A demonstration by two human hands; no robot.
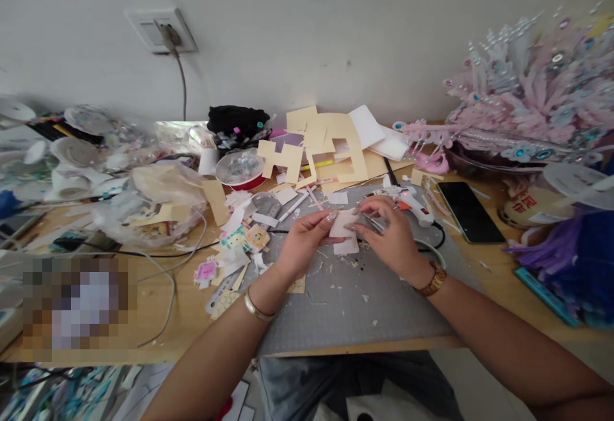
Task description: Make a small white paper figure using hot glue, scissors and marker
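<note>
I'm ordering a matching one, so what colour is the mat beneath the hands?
The mat is grey, best seen in the head view.

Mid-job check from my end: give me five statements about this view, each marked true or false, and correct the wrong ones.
1. The left hand holds a pale piece. True.
2. The phone lies to the left of the pale piece in the picture. False: the phone lies to its right.
3. A gold-coloured band circles the right wrist. True.
4. Nothing is plugged into the wall socket. False: a plug sits in the wall socket.
5. The white corded tool lies to the left of the phone. True.
</note>
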